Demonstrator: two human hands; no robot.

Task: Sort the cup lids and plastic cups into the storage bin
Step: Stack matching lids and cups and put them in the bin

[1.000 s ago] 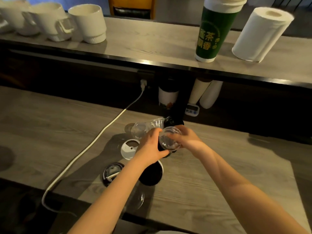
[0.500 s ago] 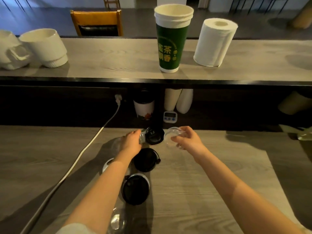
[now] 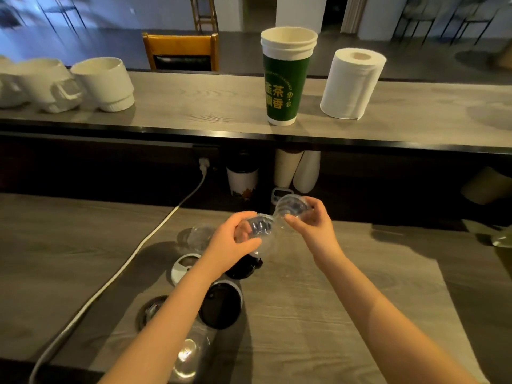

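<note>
A: Take the green cup as the mark. Where are the hands?

B: Both are raised over the lower counter, nearer the viewer than the green cup. The left hand is below it and slightly left. Its fingers and thumb curl round the left clear piece of plastic. Whether that is a cup or a lid, I cannot tell.

A: And the other?

B: The right hand is almost straight below the green cup. It pinches the right clear piece, which is ribbed, between thumb and fingertips. The 2 pieces meet or nearly meet at their edges; I cannot tell which.

A: What lies on the counter?

B: Everything sits below and left of the green cup. A clear cup lies on its side just beyond the left hand. A white lid is beside the left wrist, and a black lid is partly hidden under that hand. Nearer the viewer are a white-rimmed black lid, a clear dome lid and a second dome lid.

A: Anything else?

B: A white cable runs from a plug at lower left of the green cup toward the viewer. The green cup stands on the upper counter, with a paper towel roll just right of it and white mugs well to its left.
</note>
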